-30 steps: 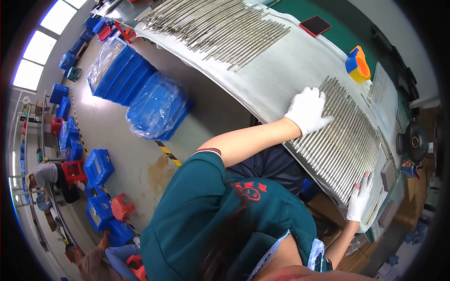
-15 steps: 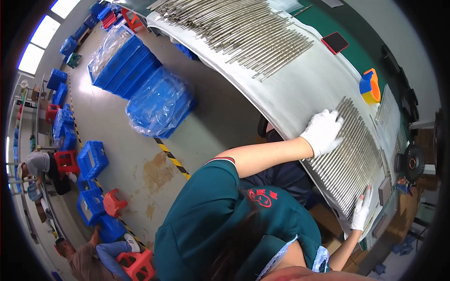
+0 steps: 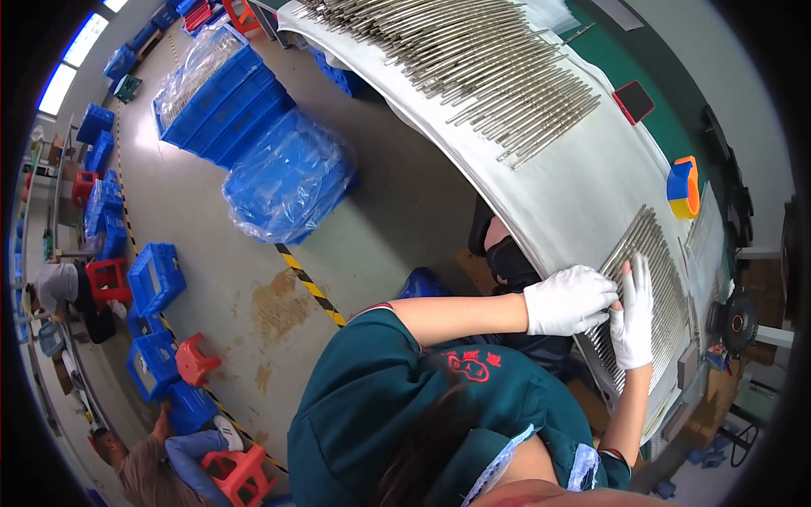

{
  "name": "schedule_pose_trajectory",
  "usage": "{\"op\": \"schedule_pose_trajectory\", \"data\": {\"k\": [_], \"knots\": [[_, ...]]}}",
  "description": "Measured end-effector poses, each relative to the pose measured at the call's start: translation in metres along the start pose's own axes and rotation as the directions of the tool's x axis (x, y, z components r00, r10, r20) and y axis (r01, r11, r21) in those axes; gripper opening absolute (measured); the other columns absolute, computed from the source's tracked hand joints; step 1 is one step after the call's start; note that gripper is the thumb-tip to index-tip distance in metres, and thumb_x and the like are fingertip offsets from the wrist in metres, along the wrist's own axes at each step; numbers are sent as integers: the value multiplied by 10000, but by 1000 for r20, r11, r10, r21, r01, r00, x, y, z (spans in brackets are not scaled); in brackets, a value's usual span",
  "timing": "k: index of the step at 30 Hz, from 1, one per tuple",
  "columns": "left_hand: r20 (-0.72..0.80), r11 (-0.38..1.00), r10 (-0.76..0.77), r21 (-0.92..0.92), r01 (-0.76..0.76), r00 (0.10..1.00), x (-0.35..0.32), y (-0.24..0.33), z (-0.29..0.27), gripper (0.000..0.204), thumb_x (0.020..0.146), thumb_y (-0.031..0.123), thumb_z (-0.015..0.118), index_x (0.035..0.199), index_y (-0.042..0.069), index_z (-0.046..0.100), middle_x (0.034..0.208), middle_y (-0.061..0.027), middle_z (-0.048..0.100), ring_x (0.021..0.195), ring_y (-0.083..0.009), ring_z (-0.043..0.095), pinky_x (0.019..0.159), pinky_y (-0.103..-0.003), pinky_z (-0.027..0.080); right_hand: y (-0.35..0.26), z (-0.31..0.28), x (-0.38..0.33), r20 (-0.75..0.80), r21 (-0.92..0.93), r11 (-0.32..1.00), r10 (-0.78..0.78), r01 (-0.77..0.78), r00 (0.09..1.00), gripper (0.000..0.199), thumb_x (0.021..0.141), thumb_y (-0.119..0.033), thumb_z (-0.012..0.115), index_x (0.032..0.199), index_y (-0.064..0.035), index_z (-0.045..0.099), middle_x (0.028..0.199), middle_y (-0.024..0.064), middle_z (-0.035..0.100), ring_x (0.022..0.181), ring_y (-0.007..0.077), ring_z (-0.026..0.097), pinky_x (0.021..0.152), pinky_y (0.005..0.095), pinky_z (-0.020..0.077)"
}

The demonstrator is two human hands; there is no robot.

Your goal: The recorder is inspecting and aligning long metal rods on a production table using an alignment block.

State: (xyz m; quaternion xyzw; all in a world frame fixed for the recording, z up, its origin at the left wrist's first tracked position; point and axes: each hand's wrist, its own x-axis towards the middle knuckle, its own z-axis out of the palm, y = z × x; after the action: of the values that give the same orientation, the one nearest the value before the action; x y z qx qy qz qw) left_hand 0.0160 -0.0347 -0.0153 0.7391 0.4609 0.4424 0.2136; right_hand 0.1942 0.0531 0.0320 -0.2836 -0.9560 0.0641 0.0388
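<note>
Thin metal rods [image 3: 667,287] lie side by side on the white table cover [image 3: 549,198], right in front of me. Over the rods' near-left part, my left hand [image 3: 572,300], in a white glove, has its fingers bent and pressed together. Whether a rod is between them is hidden. Its fingertips meet or almost meet my right hand [image 3: 634,317], gloved too, whose fingers stretch out flat above the rods with a bare fingertip showing. A larger spread of metal rods [image 3: 465,68] covers the table's far part.
An orange-and-blue tape roll [image 3: 683,188] and a red-edged phone [image 3: 633,102] lie along the table's far right side. A small black fan [image 3: 737,321] stands at the right. Bagged blue crates [image 3: 291,177] are on the floor to the left, with red stools [image 3: 197,359] and people beyond.
My right hand has come from the rods' near right end up beside my left hand. My left hand has moved slightly nearer and its fingers have drawn together. The view has shifted slightly.
</note>
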Motion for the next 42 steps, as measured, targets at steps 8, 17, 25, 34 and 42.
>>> {"op": "schedule_pose_trajectory", "data": {"k": [8, 17, 25, 34, 42], "knots": [[-783, 658, -85, 420, 625, 616, -56, -57, -143, 167, 791, 229, 716, 921, 122, 715, 787, -88, 644, 731, -290, 612, 655, -398, 492, -33, 11, 84, 11, 15, 972, -233, 233, 972, 669, 974, -529, 331, 1416, -30, 386, 1445, 272, 342, 1367, 441, 288, 1134, 497, 222], [-667, 228, -367, 612, 757, 649, -44, -110, -207, 240, 821, 259, 582, 767, 68, 717, 770, -169, 679, 752, -328, 683, 672, -436, 547, -37, 27, 99, 42, -65, 957, -281, 283, 959, 659, 928, -465, 466, 1414, -28, 387, 1440, 286, 333, 1351, 453, 295, 1132, 497, 221], [-493, 480, -708, 190, 856, 506, -71, -99, -252, 449, 837, 437, 591, 1031, 48, 704, 956, -185, 696, 897, -333, 665, 829, -376, 497, -40, 24, 101, 35, -64, 962, -264, 266, 964, 649, 908, -436, 504, 1396, -19, 412, 1435, 283, 343, 1351, 433, 309, 1136, 482, 228], [99, 156, -702, -945, 288, 705, -124, -63, -226, 278, 949, 265, 496, 732, 118, 407, 637, 38, 346, 505, -60, 296, 447, -201, 265, -42, 24, 99, 12, -47, 967, -251, 252, 968, 634, 895, -427, 527, 1377, -24, 443, 1423, 281, 364, 1347, 431, 317, 1139, 482, 231], [-86, 455, -752, -784, 421, 653, -130, 8, -182, 273, 920, 220, 528, 707, 72, 443, 649, -11, 407, 564, -92, 359, 507, -227, 277, -38, 23, 101, 45, -44, 967, -248, 250, 968, 696, 924, -544, 420, 1391, -28, 419, 1421, 289, 364, 1335, 462, 320, 1135, 492, 233]]}}
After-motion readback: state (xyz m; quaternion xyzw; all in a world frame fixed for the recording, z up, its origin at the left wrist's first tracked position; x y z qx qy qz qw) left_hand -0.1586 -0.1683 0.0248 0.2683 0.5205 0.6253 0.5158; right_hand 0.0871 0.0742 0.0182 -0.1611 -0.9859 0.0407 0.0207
